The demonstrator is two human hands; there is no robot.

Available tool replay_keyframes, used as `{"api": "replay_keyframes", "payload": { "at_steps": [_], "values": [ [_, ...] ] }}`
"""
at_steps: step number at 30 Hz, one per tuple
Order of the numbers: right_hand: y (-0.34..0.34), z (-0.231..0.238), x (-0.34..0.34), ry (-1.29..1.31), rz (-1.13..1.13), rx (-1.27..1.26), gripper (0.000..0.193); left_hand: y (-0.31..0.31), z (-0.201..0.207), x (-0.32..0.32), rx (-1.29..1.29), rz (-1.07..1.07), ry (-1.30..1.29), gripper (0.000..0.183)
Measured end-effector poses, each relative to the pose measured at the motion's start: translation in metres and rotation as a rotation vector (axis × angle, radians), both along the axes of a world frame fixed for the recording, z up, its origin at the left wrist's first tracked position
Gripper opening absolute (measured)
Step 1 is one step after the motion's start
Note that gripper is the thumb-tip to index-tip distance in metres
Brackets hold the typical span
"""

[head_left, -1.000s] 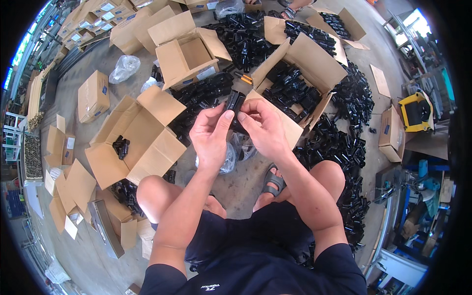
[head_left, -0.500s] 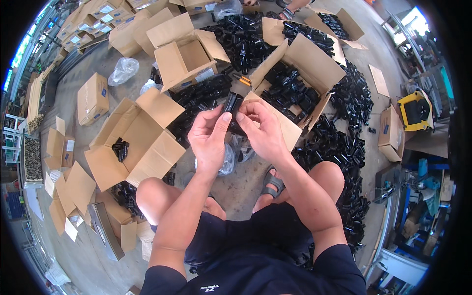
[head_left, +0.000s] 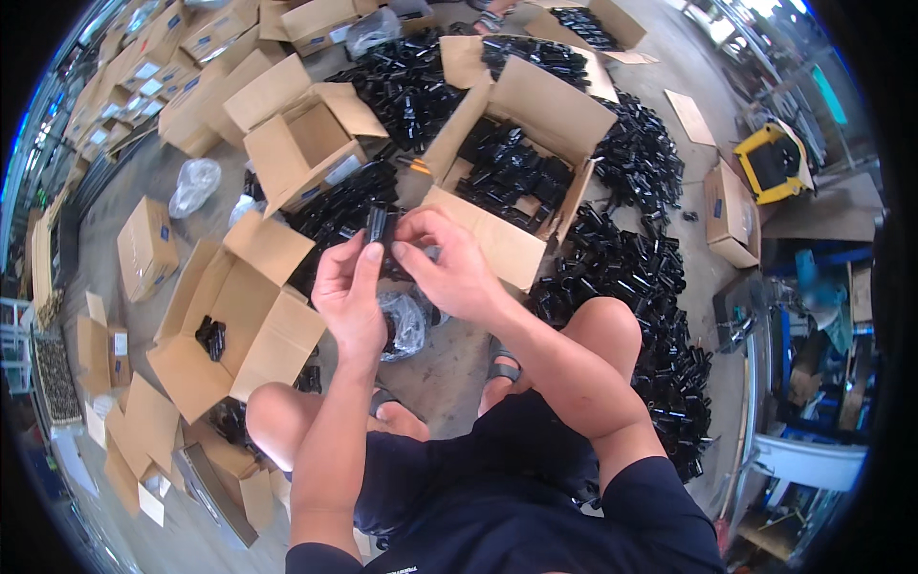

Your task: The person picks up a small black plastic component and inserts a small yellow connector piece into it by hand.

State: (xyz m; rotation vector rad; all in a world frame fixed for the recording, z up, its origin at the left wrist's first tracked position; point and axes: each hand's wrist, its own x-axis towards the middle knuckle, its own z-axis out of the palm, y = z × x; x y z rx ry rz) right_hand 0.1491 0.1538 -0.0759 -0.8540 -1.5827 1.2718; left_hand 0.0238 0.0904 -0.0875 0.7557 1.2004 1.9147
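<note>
Left hand (head_left: 350, 298): fingers pinch a black piece (head_left: 380, 224)
Right hand (head_left: 451, 268): fingers pinch it too
Big box (head_left: 557, 103): many black pieces (head_left: 505, 172) inside

Glossy black tubular part (head_left: 381, 224): partly hidden by left grip (head_left: 346, 295) and right grip (head_left: 445, 270)
Piled glossy black parts (head_left: 612, 263): details too small
Second person's limb (head_left: 491, 19): cropped at top
Dark cloth shirt (head_left: 545, 531): cut by lower edge

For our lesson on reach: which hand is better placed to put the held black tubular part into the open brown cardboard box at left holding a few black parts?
Probably the left hand: it grips the black tubular part and is nearer that box; the right hand is farther across.
</note>
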Motion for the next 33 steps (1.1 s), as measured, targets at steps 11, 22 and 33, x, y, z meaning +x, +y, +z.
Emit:
{"api": "replay_keyframes", "payload": {
  "at_steps": [11,22,33],
  "values": [
    [-0.002,0.004,0.006,-0.158,-0.043,0.043,0.017,0.003,-0.004,0.003,-0.069,-0.002,-0.036,0.018],
    [-0.012,0.002,0.009,-0.076,-0.100,-0.023,0.015,0.003,-0.008,-0.002,-0.062,-0.081,0.019,0.024],
    [-0.010,0.005,0.009,-0.059,-0.048,-0.099,0.018,0.002,-0.002,-0.001,-0.081,-0.083,0.076,0.025]
  ]
}}
